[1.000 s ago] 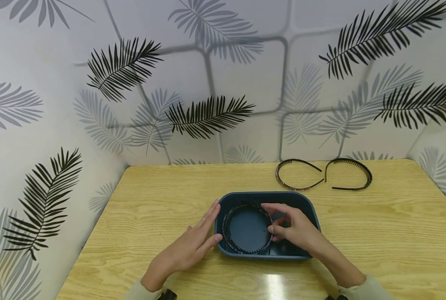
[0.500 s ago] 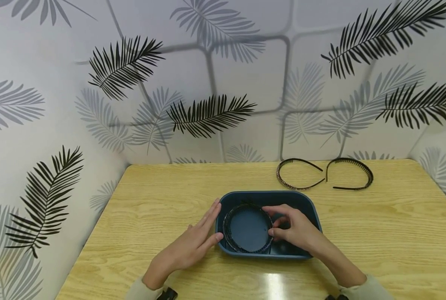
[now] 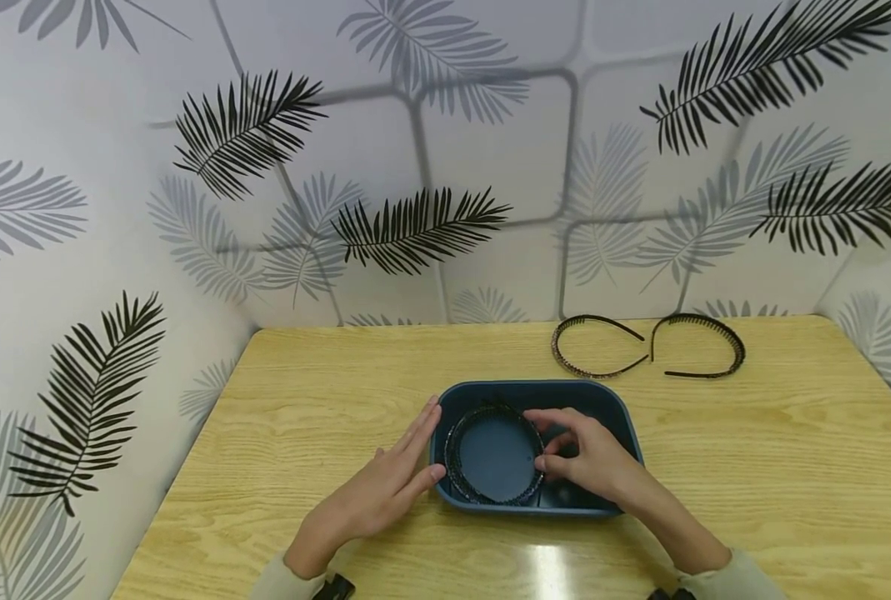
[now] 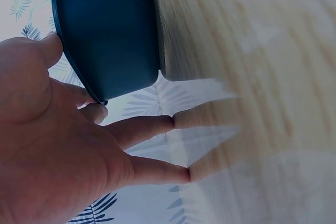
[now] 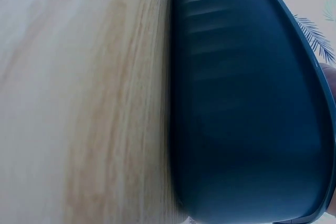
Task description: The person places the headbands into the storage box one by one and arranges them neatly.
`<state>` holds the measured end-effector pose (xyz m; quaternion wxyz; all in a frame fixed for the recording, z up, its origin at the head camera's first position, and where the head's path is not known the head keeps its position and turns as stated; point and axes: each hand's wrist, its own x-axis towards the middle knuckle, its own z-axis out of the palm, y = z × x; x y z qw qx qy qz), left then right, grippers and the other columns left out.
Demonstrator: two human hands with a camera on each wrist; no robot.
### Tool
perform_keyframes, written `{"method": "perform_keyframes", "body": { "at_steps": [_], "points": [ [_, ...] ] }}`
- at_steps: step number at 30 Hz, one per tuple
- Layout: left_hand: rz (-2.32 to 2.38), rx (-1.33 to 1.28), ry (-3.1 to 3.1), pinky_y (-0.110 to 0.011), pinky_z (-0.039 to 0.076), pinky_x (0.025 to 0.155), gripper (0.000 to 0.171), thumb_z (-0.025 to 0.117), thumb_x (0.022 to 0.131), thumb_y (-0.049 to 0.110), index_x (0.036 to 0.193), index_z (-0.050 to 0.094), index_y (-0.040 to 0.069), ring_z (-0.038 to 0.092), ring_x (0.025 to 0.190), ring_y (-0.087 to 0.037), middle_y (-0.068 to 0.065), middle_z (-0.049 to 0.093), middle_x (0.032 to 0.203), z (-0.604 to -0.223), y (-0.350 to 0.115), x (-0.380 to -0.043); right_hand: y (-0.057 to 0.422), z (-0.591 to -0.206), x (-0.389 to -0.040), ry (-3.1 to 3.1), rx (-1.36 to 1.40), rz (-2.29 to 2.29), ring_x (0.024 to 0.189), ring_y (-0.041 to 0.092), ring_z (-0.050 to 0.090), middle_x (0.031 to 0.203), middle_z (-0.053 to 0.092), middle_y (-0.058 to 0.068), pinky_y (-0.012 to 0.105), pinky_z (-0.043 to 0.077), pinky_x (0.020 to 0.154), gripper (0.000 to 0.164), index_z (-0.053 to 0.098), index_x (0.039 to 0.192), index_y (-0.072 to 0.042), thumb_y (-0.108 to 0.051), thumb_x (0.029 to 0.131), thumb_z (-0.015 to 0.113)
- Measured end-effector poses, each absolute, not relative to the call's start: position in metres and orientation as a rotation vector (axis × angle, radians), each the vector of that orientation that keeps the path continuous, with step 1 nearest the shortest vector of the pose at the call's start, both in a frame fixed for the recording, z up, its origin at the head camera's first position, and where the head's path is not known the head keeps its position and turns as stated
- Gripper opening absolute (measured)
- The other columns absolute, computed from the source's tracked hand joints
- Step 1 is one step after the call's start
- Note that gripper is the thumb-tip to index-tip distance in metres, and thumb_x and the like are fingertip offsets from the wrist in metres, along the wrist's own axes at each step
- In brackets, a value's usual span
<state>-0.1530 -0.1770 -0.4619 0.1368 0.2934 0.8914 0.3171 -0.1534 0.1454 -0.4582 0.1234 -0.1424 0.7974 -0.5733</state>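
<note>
A dark blue plastic box (image 3: pixel 535 384) stands on the table. Inside its left part lie black toothed headbands (image 3: pixel 454 467), stacked into a ring. My right hand (image 3: pixel 591 454) reaches into the box and pinches the ring's right side, index finger at the upper edge and thumb lower down. Against the box's left end rests my left hand (image 3: pixel 377 492), fingers extended and thumb at the rim. In the left wrist view, thumb and fingertips of the left hand (image 4: pixel 63 140) meet the box's rim. Only the outer wall of the box (image 5: pixel 247 103) fills the right wrist view; the right fingers are hidden there.
Behind the box, near the table's back edge, lie two more headbands: a brownish beaded one (image 3: pixel 553 346) and a black toothed one (image 3: pixel 739 350) to its right. The wooden table (image 3: pixel 302 392) meets a leaf-patterned wall (image 3: pixel 490 267) at the back.
</note>
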Motion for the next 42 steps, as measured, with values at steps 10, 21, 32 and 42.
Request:
{"method": "perform_keyframes", "body": {
  "at_steps": [10, 21, 32, 42],
  "points": [
    [0.939, 0.834, 2.573, -0.084, 0.019, 0.103, 0.072, 0.039, 0.111, 0.046, 0.166, -0.003, 0.027, 0.014, 0.155, -0.026, 0.007, -0.008, 0.172, -0.463, -0.178, -0.151, 0.143, -0.459, -0.154, 2.331, -0.408, -1.74, 0.087, 0.024, 0.068, 0.125, 0.057, 0.026, 0.037, 0.061, 0.066, 0.05, 0.059, 0.139, 0.003, 0.004, 0.091, 0.074],
    [0.941, 0.835, 2.567, -0.085, 0.018, 0.102, 0.071, 0.039, 0.112, 0.046, 0.167, -0.003, 0.027, 0.014, 0.155, -0.026, 0.007, -0.008, 0.172, -0.467, -0.178, -0.149, 0.147, -0.46, -0.152, 2.323, -0.381, -1.85, 0.088, 0.026, 0.068, 0.124, 0.06, 0.025, 0.041, 0.061, 0.068, 0.042, 0.063, 0.134, 0.002, 0.006, 0.093, 0.069],
    [0.956, 0.852, 2.563, -0.085, 0.021, 0.101, 0.071, 0.039, 0.112, 0.045, 0.167, -0.001, 0.025, 0.012, 0.155, -0.025, 0.005, -0.006, 0.173, -0.463, -0.178, -0.149, 0.159, -0.451, -0.154, 2.357, -0.488, -1.964, 0.089, 0.027, 0.069, 0.126, 0.059, 0.034, 0.039, 0.061, 0.068, 0.036, 0.062, 0.131, 0.009, 0.004, 0.096, 0.069],
    [0.947, 0.863, 2.577, -0.085, 0.021, 0.101, 0.071, 0.039, 0.112, 0.044, 0.167, -0.001, 0.025, 0.015, 0.155, -0.025, 0.014, -0.01, 0.17, -0.461, -0.177, -0.153, 0.182, -0.435, -0.16, 2.432, -0.446, -2.01, 0.095, 0.017, 0.068, 0.12, 0.065, 0.011, 0.038, 0.061, 0.069, 0.036, 0.062, 0.132, 0.008, 0.0, 0.097, 0.069]
  ]
}}
